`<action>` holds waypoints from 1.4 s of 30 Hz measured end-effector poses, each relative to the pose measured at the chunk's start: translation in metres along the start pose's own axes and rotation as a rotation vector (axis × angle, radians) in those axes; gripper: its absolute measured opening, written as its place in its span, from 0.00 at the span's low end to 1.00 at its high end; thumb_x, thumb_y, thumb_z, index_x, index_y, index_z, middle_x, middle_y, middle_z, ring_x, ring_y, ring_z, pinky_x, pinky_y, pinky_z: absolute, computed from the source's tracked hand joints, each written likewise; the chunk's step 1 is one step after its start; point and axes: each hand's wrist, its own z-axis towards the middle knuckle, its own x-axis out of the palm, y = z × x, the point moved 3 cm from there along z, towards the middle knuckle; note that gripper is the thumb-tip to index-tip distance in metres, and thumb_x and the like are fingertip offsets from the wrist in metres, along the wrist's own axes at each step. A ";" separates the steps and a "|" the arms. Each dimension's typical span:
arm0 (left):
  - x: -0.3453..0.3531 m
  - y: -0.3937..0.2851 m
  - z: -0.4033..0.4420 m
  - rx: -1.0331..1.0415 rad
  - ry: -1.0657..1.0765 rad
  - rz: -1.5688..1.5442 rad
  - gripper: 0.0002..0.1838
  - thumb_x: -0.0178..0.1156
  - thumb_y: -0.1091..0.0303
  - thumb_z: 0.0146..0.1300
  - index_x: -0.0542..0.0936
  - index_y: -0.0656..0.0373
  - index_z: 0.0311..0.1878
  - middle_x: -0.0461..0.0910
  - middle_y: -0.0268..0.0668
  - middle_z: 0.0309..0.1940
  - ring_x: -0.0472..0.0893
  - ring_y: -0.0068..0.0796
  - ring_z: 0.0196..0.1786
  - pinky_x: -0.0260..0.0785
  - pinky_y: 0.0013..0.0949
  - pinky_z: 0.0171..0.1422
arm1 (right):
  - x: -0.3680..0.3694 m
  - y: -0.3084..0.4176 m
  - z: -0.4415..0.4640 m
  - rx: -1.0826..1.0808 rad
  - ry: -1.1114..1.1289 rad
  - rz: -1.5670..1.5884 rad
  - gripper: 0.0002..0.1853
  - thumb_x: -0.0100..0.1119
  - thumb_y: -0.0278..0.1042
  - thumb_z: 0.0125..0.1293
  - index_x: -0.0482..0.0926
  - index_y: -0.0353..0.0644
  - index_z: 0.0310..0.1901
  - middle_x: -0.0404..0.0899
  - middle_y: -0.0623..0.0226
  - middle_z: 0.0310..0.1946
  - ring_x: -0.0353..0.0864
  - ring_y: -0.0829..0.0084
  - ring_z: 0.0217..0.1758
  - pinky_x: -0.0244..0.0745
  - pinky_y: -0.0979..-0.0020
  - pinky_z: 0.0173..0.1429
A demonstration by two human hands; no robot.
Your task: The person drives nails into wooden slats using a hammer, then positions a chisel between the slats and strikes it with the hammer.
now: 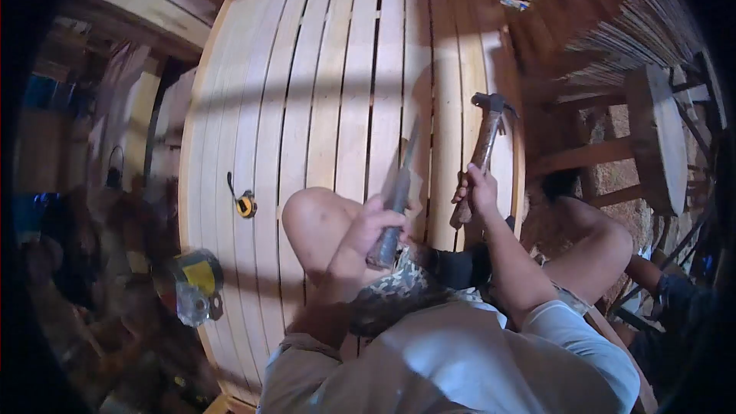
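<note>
Gripping hammer (487,134), fingers of right hand (481,190) clamped around its shaft; fingers of left hand (374,224) are wrapping chisel-like tool (400,188). Both are showing over slatted platform (323,123). Slats (353,130) are already lying side by side; hammer is striking nothing; any remaining fixing we are not seeing.

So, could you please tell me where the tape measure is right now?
In the head view, the tape measure lies on the wooden slats on the left side, left of the bent knee and the left hand.
</note>
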 end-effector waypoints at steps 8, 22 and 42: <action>-0.089 -0.051 0.001 -0.008 -0.381 0.094 0.12 0.57 0.73 0.54 0.74 0.66 0.43 0.75 0.41 0.26 0.77 0.30 0.28 0.74 0.33 0.28 | 0.004 0.000 0.009 0.077 0.030 -0.033 0.21 0.56 0.49 0.72 0.67 0.46 0.25 0.67 0.68 0.15 0.68 0.69 0.14 0.71 0.64 0.23; -0.121 -0.044 0.043 -0.112 -0.459 0.019 0.14 0.62 0.72 0.55 0.68 0.61 0.41 0.77 0.42 0.36 0.80 0.30 0.31 0.77 0.35 0.30 | 0.012 0.005 0.005 0.076 0.018 -0.001 0.14 0.56 0.42 0.73 0.67 0.45 0.32 0.68 0.70 0.20 0.70 0.73 0.16 0.69 0.66 0.20; -0.114 -0.028 0.058 0.020 -0.538 0.270 0.10 0.60 0.67 0.55 0.72 0.60 0.37 0.76 0.37 0.24 0.78 0.28 0.25 0.71 0.33 0.28 | 0.061 0.016 -0.031 -0.364 0.073 -0.542 0.08 0.60 0.34 0.69 0.74 0.40 0.36 0.73 0.72 0.20 0.71 0.80 0.19 0.67 0.74 0.24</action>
